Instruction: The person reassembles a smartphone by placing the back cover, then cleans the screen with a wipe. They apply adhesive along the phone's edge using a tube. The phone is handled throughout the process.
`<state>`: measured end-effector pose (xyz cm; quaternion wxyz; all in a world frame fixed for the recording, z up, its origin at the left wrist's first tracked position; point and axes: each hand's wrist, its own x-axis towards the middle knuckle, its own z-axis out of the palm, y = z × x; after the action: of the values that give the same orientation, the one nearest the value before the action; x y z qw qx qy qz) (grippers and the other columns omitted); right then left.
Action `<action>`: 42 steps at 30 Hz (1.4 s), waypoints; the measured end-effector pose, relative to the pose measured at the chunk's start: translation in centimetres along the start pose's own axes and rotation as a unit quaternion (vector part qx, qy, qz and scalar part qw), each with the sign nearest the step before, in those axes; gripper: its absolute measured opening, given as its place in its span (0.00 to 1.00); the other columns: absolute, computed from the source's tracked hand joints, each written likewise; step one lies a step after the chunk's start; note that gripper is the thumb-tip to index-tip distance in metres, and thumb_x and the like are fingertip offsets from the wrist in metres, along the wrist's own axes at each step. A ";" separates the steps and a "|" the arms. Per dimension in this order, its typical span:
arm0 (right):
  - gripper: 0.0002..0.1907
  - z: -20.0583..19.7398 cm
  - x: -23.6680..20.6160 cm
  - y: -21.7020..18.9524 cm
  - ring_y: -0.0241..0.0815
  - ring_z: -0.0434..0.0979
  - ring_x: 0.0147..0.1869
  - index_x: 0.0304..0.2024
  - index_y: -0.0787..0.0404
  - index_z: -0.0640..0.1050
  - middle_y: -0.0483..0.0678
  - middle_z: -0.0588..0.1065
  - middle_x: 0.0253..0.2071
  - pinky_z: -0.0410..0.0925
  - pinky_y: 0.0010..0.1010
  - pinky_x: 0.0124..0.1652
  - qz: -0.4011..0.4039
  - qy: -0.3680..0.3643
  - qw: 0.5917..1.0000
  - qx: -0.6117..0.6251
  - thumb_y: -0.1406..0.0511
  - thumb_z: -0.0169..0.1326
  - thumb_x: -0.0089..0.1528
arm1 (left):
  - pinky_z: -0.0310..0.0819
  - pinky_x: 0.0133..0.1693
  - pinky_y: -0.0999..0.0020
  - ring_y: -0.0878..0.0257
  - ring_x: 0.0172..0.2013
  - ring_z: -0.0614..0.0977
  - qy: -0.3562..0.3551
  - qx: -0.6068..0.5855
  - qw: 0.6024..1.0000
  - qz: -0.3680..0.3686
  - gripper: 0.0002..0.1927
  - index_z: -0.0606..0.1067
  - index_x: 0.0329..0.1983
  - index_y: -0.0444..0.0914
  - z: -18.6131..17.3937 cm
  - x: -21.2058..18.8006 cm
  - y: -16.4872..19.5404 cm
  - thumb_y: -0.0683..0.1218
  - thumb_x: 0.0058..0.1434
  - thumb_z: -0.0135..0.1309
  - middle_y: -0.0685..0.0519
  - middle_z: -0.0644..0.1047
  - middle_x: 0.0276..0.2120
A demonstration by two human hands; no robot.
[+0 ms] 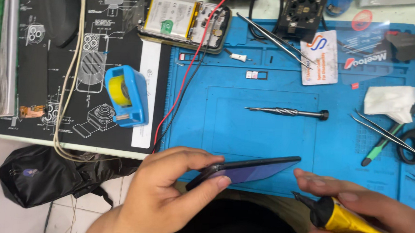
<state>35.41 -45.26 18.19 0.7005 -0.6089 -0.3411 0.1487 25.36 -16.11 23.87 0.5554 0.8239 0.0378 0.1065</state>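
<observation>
Left hand pinching thin black phone back panel edgewise above blue silicone worktop mat; right hand gripping yellow-bodied, black-tipped tool, possibly a glue applicator

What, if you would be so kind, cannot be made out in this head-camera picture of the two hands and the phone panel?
- Phone panel: seen edge-on, its face barely shows; left hand covers its near end.
- Yellow tool in right hand: rear cut off by the bottom edge, grip partly hidden by fingers.
- Opened phone: its small parts are too small to tell.
</observation>
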 end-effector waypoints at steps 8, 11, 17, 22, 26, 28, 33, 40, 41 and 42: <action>0.37 0.5 1.2 -2.0 0.52 0.80 0.66 0.58 0.55 0.68 0.54 0.75 0.58 0.62 0.57 0.65 0.031 -0.088 0.985 -0.147 0.71 0.70 0.49 | 0.85 0.51 0.67 0.56 0.48 0.89 -0.001 -0.092 0.993 0.070 0.13 0.79 0.47 0.33 2.2 -0.8 -1.0 0.36 0.61 0.68 0.45 0.85 0.46; 0.35 1.3 1.4 -1.9 0.51 0.81 0.63 0.58 0.56 0.69 0.53 0.77 0.55 0.63 0.59 0.65 0.016 -0.077 0.986 -0.148 0.72 0.69 0.50 | 0.84 0.46 0.68 0.56 0.45 0.89 -0.033 -0.090 0.994 0.055 0.15 0.79 0.49 0.32 2.4 -0.7 -1.2 0.36 0.59 0.68 0.45 0.84 0.44; 0.34 1.8 1.5 -1.6 0.51 0.81 0.63 0.57 0.55 0.70 0.53 0.78 0.53 0.66 0.58 0.63 0.025 -0.070 0.989 -0.126 0.72 0.69 0.51 | 0.85 0.47 0.69 0.57 0.46 0.89 -0.061 -0.113 0.991 0.047 0.16 0.78 0.54 0.33 2.5 -0.6 -1.5 0.35 0.64 0.65 0.45 0.84 0.46; 0.34 1.9 1.5 -1.7 0.50 0.81 0.62 0.56 0.56 0.70 0.53 0.78 0.53 0.66 0.57 0.62 0.028 -0.066 0.986 -0.148 0.71 0.69 0.50 | 0.85 0.47 0.69 0.57 0.46 0.89 -0.060 -0.114 0.991 0.044 0.16 0.78 0.54 0.33 2.6 -0.7 -1.5 0.34 0.64 0.64 0.45 0.83 0.46; 0.34 2.4 1.3 -1.7 0.50 0.82 0.61 0.55 0.56 0.70 0.53 0.79 0.51 0.67 0.56 0.62 0.028 -0.044 0.984 -0.172 0.69 0.70 0.49 | 0.85 0.46 0.69 0.57 0.46 0.88 -0.058 -0.115 0.991 0.036 0.17 0.79 0.54 0.32 2.7 -0.8 -1.4 0.34 0.63 0.64 0.44 0.83 0.46; 0.33 2.5 1.3 -1.6 0.49 0.83 0.60 0.55 0.55 0.71 0.53 0.80 0.50 0.67 0.56 0.62 0.023 -0.033 0.983 -0.179 0.69 0.71 0.49 | 0.85 0.46 0.69 0.57 0.46 0.89 -0.062 -0.115 0.991 0.036 0.17 0.79 0.55 0.32 2.7 -0.8 -1.3 0.34 0.63 0.64 0.45 0.84 0.46; 0.33 2.7 1.2 -1.5 0.49 0.83 0.59 0.54 0.56 0.71 0.53 0.80 0.49 0.67 0.56 0.62 0.016 -0.036 0.980 -0.195 0.69 0.71 0.48 | 0.86 0.46 0.70 0.57 0.45 0.89 -0.060 -0.117 0.991 0.030 0.16 0.79 0.54 0.32 2.9 -0.9 -1.1 0.34 0.63 0.65 0.45 0.84 0.45; 0.32 3.2 1.6 -1.8 0.48 0.83 0.59 0.54 0.56 0.70 0.51 0.80 0.48 0.68 0.55 0.62 0.006 -0.034 0.976 -0.214 0.67 0.71 0.49 | 0.85 0.47 0.69 0.57 0.45 0.89 -0.058 -0.094 0.993 0.052 0.17 0.80 0.53 0.32 2.8 -0.9 -1.0 0.35 0.61 0.66 0.44 0.84 0.45; 0.32 3.2 1.6 -1.8 0.47 0.83 0.59 0.54 0.56 0.70 0.51 0.80 0.48 0.68 0.55 0.62 0.003 -0.038 0.976 -0.216 0.66 0.71 0.50 | 0.85 0.47 0.69 0.57 0.45 0.89 -0.058 -0.097 0.992 0.052 0.17 0.79 0.53 0.32 2.8 -0.9 -1.0 0.35 0.61 0.66 0.44 0.84 0.45; 0.32 3.3 1.6 -1.9 0.48 0.83 0.59 0.54 0.56 0.70 0.51 0.80 0.48 0.68 0.55 0.61 0.003 -0.039 0.976 -0.216 0.66 0.71 0.50 | 0.85 0.47 0.69 0.57 0.45 0.89 -0.058 -0.097 0.992 0.052 0.17 0.79 0.53 0.32 2.8 -0.9 -1.0 0.35 0.61 0.66 0.44 0.84 0.45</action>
<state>34.05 -42.18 20.59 0.5381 -0.7409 -0.3900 0.0970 25.15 -18.42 21.83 0.6278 0.7716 -0.0478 0.0910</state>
